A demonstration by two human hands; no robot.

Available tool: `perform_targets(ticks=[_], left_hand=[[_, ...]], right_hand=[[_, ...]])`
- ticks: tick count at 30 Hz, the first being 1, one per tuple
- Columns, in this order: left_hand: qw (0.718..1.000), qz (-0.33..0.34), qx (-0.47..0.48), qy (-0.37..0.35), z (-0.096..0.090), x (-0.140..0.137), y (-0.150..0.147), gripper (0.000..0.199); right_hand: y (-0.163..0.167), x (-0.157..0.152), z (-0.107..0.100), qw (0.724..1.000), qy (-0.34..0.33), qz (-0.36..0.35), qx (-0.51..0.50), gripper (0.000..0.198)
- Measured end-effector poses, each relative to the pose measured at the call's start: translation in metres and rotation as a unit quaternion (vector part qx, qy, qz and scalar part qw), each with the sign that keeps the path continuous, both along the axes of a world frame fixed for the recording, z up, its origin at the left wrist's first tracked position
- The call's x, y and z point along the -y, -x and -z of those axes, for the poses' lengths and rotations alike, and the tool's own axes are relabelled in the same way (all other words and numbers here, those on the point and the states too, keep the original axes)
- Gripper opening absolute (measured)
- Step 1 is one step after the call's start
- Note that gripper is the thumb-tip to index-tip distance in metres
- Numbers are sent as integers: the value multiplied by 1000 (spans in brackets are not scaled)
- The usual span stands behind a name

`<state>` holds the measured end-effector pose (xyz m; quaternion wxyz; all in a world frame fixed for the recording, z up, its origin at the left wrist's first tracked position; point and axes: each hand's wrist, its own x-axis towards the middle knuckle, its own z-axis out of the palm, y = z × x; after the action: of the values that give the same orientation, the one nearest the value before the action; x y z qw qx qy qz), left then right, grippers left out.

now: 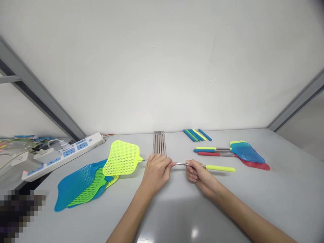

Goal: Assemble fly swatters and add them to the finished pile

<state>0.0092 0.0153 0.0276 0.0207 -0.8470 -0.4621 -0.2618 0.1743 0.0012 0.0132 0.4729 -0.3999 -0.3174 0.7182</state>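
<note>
A yellow fly swatter (123, 158) with a metal rod and a yellow grip lies level across both hands, its mesh head to the left. My left hand (157, 168) is closed around the rod nearer the head. My right hand (198, 172) grips the rod just short of the yellow handle sleeve (220, 168). Beyond my left hand several metal rods (159, 141) lie side by side, their near ends hidden by it. To the left, loose blue, green and yellow swatter heads (76, 182) overlap in a pile, partly under the held head.
Several blue, green and yellow sleeves (197, 135) lie near the wall. At the right are swatters with rods and grips, including a blue one (246, 152) and a red one (260, 165). A white power strip (87, 143) with plugged-in adapters runs along the left edge.
</note>
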Motion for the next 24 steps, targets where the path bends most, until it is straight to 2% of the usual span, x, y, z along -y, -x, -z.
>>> perform_targets(ticks=[24], left_hand=[[1000, -2, -3, 7, -2, -2, 6, 24]], right_hand=[[-4, 0, 0, 1000, -11, -10, 9, 28]])
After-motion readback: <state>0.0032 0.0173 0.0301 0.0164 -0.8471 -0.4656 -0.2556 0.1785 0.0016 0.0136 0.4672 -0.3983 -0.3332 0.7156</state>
